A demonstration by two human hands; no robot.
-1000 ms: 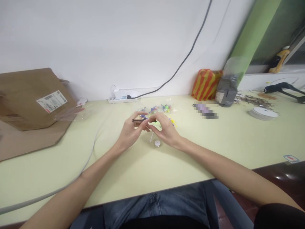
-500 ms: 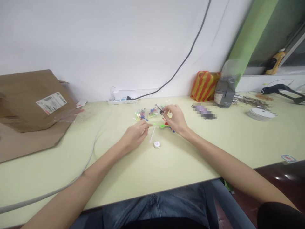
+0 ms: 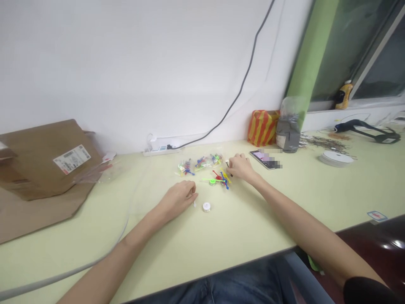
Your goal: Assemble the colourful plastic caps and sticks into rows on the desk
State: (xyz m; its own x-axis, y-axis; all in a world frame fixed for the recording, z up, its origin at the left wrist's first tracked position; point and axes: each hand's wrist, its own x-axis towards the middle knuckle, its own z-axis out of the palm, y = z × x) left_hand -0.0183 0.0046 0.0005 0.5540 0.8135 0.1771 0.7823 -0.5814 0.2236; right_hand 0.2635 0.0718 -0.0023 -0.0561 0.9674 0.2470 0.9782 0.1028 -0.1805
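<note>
My left hand (image 3: 181,195) is closed with fingertips pinched over a white arrow (image 3: 195,204), most of which the fingers hide. Just to its right lies a small white round base (image 3: 206,207), apart from the hand. My right hand (image 3: 241,166) pinches a black arrow spinner (image 3: 230,169) down at the table, beside a cluster of coloured ones. In that cluster are a green arrow spinner (image 3: 212,181), a red arrow spinner (image 3: 218,178), a blue arrow spinner (image 3: 225,181) and a yellow arrow spinner (image 3: 227,177), close together and partly overlapping.
Behind the hands lie clear bags of coloured parts (image 3: 202,162). A power strip (image 3: 160,150) sits against the wall. Brown cardboard (image 3: 41,156) and a grey cable (image 3: 95,257) are at left. A phone (image 3: 264,159), striped bag (image 3: 262,126) and white spool (image 3: 336,158) are at right.
My right hand has lowered the black arrow spinner beside the coloured cluster. My left hand has moved onto the white arrow, which lay bare on the table before. The view has shifted.
</note>
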